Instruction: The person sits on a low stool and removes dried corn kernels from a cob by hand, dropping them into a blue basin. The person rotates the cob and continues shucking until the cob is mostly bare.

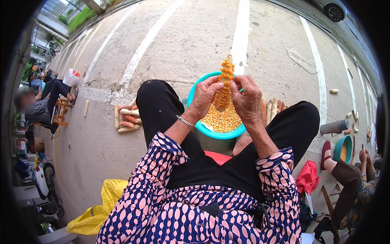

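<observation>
Between my two hands is an ear of corn [225, 82], held upright above a turquoise basin [195, 88]. Rows of orange kernels remain on it, with bare strips of cob between them. My left hand [203, 97] grips its left side, thumb on the kernels, and a metal bangle [185, 121] circles that wrist. From the right, the thumb and fingers of my right hand [247, 96] pinch the ear. Loose yellow kernels [222, 120] cover the bottom of the basin, which stands on the ground between my legs.
Stripped cobs [129, 117] lie left of my knee, and more cobs [271, 109] lie right of the basin. At right, a seated person [350, 183] has another basin [342, 149]; a grey cylinder [334, 126] lies nearby. A yellow bag [100, 206] is behind at left.
</observation>
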`<state>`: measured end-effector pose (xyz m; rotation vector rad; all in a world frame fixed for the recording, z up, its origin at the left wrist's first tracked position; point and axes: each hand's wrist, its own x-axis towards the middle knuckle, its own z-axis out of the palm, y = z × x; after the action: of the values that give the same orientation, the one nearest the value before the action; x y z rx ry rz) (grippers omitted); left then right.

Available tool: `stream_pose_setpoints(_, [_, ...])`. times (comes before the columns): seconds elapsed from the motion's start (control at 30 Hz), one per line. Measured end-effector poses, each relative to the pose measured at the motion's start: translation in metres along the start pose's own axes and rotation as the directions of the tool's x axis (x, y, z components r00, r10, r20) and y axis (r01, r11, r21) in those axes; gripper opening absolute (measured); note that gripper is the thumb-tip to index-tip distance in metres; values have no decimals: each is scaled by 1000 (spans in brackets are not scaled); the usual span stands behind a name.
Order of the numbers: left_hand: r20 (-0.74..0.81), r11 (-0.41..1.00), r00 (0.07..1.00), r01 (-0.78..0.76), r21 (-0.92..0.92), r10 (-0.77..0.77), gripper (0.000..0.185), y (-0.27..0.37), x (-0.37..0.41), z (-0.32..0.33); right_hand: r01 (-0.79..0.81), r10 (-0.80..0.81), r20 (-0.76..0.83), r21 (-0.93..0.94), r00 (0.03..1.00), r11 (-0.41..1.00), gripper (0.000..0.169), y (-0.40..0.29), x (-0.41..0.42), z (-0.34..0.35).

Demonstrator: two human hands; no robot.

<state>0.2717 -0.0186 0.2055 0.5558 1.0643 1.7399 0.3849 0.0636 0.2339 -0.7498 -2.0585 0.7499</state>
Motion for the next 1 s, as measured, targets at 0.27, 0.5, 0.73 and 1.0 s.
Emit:
stream_pose_setpoints(0.27, [32, 971, 996, -85, 224, 80, 33, -5, -1, -1, 19, -20, -10, -112, 1000, 993, 6, 7, -1, 1])
stream_pose_setpoints(0.5, [54, 910, 988, -154, 386, 144, 34, -6, -2, 0, -26, 29, 20, -143, 999, 989, 9, 10, -2, 2])
stream_pose_setpoints(0.73, [39, 903, 992, -123, 411, 117, 36, 0, -7, 5, -50, 54, 40, -102, 998, 994, 10, 13, -2, 1])
stream_pose_setpoints(1.0, [23, 870, 976, -203, 449, 216, 39, -12, -3, -4, -655, 533, 398, 582, 747, 482, 16, 22, -4, 0])
